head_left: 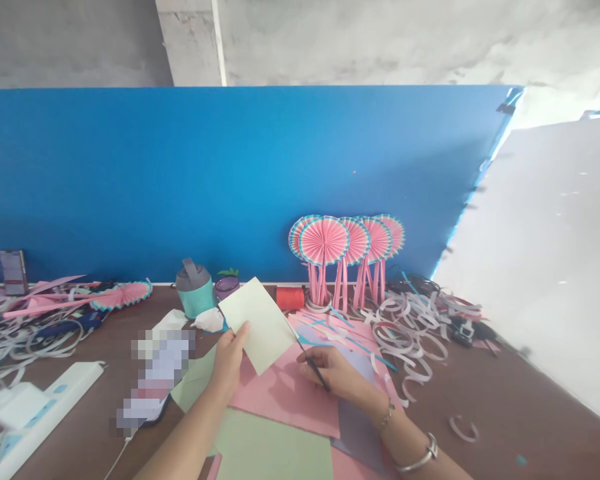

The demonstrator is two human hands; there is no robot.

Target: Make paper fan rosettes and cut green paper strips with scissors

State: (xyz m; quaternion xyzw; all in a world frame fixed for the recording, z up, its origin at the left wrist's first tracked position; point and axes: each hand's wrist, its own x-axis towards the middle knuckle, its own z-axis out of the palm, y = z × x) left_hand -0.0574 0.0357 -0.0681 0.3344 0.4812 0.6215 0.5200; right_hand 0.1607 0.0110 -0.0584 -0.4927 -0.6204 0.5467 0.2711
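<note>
1. The left hand (230, 357) grips a pale cream, four-cornered sheet of paper (265, 327) by its near left edge, thumb on the upper face. The sheet is raised and tilted, in the middle of the scene, above a flat pink paper sheet (290, 393).
2. The right hand (333, 373) is curled around a slim, dark-handled tool, apparently scissors (319, 375), whose tip end lies along the cream sheet's right edge. Whether the blades are parted is too small to tell.
3. The step in hand looks like trimming that right edge.
4. As a judgement, a further cut calls for the left hand to keep the sheet steady and taut, while the right hand guides the blades straight along the edge, clear of the left fingers.
5. Loose, curled white paper strips (393, 317) lie to the right; farther back, pleated pink paper rosettes with blue-trimmed rims (325, 241) stand against an upright blue panel (205, 173).
</note>
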